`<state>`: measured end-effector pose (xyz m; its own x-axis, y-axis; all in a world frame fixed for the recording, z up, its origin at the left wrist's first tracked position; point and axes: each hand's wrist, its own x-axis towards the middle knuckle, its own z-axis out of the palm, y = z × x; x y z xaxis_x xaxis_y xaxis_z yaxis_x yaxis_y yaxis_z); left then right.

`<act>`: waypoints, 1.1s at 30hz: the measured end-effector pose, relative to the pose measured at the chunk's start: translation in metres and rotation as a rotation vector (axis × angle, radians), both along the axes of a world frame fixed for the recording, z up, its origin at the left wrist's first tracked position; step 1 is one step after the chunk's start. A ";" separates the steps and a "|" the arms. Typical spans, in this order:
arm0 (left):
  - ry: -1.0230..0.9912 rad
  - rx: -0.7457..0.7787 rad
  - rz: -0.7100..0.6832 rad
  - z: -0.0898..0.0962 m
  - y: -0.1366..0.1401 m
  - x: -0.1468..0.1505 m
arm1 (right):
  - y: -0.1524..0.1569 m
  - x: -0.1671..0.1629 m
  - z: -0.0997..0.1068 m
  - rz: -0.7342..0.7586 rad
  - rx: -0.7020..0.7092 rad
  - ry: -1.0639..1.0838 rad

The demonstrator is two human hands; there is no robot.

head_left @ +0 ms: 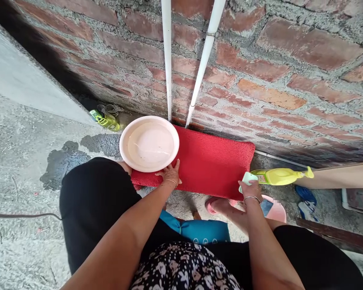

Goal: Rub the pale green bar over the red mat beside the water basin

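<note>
A red mat point(211, 161) with a rough, fuzzy surface lies flat before me near the wall. My left hand point(171, 174) rests on its near edge, fingers spread, just at the rim of a pale pink basin point(124, 157). That basin stands on the mat's left end and contains shallow clear water. At the mat's right end, my right hand point(251, 188) is closed around a pale green scrub brush point(248, 178), whose underside is hidden. Right beside this hand is a yellow detergent bottle point(280, 176) with a pump top, close to the mat's corner.
A brick wall point(248, 92) with two white pipes point(167, 60) rises behind the mat. A yellow-green bottle point(105, 121) lies left of the basin by a grey slab point(27, 76). Near my right foot are a pink tub point(280, 209) and blue-and-white footwear point(307, 201). Wet patches point(65, 161) mark the concrete.
</note>
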<state>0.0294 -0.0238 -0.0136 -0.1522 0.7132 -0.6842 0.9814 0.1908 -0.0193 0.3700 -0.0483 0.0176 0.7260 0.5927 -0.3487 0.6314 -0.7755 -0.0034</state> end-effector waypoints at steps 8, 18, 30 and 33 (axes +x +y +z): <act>0.001 0.000 0.010 -0.001 0.000 0.001 | 0.077 -0.178 0.003 0.501 0.053 0.280; 0.027 -0.004 0.001 -0.006 0.000 0.002 | 0.096 -0.172 -0.010 0.616 -0.023 0.219; 0.024 0.004 0.003 -0.001 -0.001 0.002 | 0.080 -0.109 -0.002 0.296 0.066 0.137; 0.017 -0.003 0.009 0.000 0.000 0.002 | 0.104 -0.190 -0.006 0.530 0.066 0.235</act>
